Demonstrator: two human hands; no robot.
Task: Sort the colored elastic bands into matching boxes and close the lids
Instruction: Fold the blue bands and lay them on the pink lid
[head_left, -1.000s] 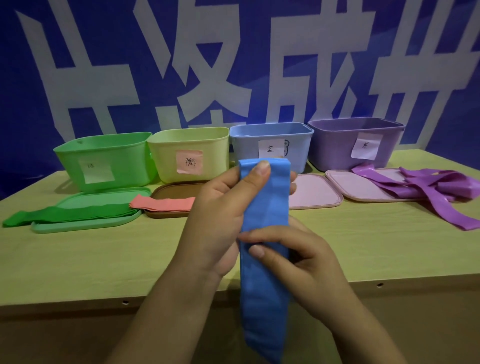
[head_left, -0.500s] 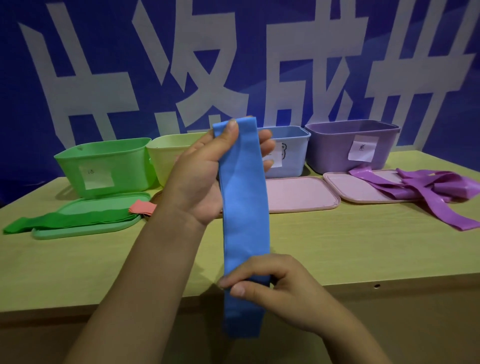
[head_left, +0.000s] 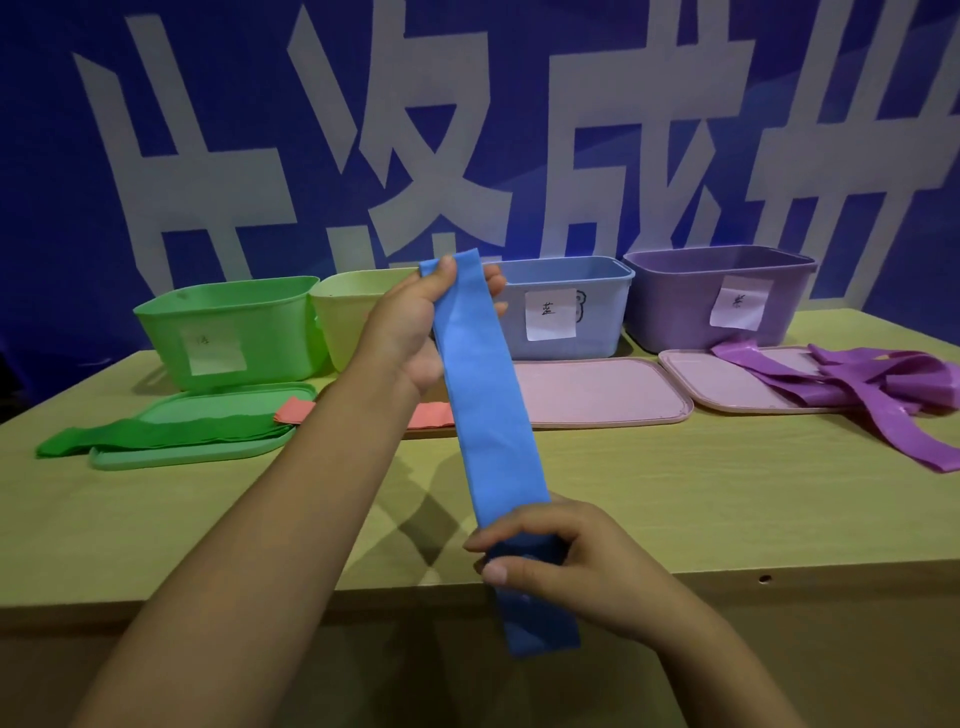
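I have the blue band (head_left: 485, 415) stretched lengthwise away from me, left hand (head_left: 415, 332) pinching its far end just beside the blue box (head_left: 563, 306), right hand (head_left: 566, 561) gripping its near end.

Blue band (head_left: 488, 415) at centre. Boxes, left to right: green (head_left: 228, 327), yellow-green (head_left: 348, 317), light blue (head_left: 566, 317), purple (head_left: 717, 296). Backdrop (head_left: 67, 208) blue with white characters.

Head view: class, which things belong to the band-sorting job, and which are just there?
Job: blue band, left hand, right hand, blue box, purple bands, green bands, four lids.
Just there: table, blue banner.
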